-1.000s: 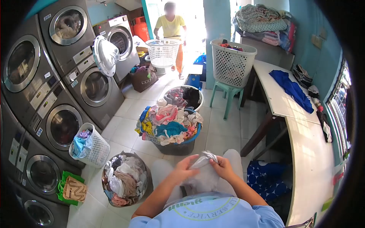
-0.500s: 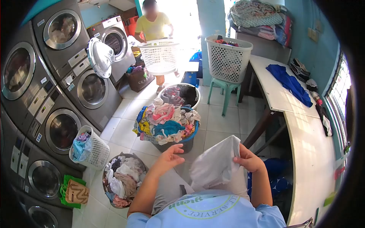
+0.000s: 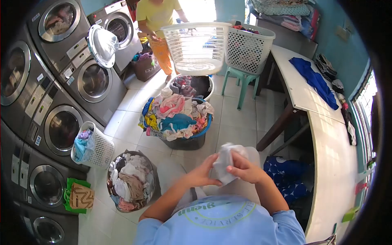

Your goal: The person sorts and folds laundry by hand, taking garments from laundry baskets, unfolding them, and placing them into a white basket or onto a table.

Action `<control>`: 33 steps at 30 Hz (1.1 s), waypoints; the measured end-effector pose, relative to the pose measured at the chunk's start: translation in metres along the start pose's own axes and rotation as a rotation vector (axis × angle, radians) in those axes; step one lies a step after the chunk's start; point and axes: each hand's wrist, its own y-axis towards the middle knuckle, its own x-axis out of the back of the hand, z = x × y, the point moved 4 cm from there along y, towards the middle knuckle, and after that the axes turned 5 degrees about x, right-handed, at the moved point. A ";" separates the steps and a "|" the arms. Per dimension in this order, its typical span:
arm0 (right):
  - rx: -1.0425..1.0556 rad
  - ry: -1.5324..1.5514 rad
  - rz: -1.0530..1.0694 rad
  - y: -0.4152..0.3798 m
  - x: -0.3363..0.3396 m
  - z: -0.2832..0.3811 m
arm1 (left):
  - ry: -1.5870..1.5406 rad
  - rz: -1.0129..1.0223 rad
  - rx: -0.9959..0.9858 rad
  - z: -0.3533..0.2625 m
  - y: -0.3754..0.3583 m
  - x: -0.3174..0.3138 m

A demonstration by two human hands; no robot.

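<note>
In front of my lap, a light grey cloth (image 3: 223, 165) is bunched up between my two hands, slightly blurred. My left hand (image 3: 204, 170) grips its left side, thumb below and fingers above. On the other side, my right hand (image 3: 246, 168) is closed on the cloth with the thumb over its front. The cloth's exact kind cannot be made out. Just beyond my hands stands a dark tub with a blue rim (image 3: 206, 130), heaped with mixed clothes (image 3: 175, 116). To my left is a round basket of pale laundry (image 3: 132, 179).
Stacked dryers (image 3: 63, 126) line the left, with a white laundry basket (image 3: 100, 149) before them. A person in a yellow top (image 3: 157, 16) stands behind a white basket (image 3: 198, 49). Another basket (image 3: 249, 51) rests on a green stool (image 3: 241, 77). A long table (image 3: 326, 155) runs along the right.
The cloth went from hanging off my right hand to bunched between both hands. My left hand moved right onto it. The person's white basket came nearer and to the right.
</note>
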 end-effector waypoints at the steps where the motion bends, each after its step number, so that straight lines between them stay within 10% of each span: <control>1: -0.003 0.043 0.105 0.002 -0.010 0.006 | -0.010 -0.006 0.009 0.003 0.001 0.001; 7: 0.006 -0.977 0.107 0.041 0.021 0.031 | -0.007 0.293 0.320 0.072 -0.014 0.010; 12: 0.455 -1.326 -0.320 0.091 0.076 0.034 | -0.359 0.070 0.721 0.132 -0.043 0.037; 17: 0.239 -1.722 -0.738 0.136 0.123 0.011 | -0.908 -0.176 0.796 0.167 -0.060 0.059; 20: 0.145 -1.843 -0.663 0.160 0.157 -0.015 | -1.166 -0.151 0.692 0.172 -0.054 0.066; 23: -0.499 -1.605 -0.184 0.188 0.227 -0.097 | -1.223 -0.086 0.634 0.170 -0.054 0.068; 33: -0.756 -1.646 0.093 0.150 0.222 -0.259 | -1.268 0.032 0.723 0.187 -0.048 0.067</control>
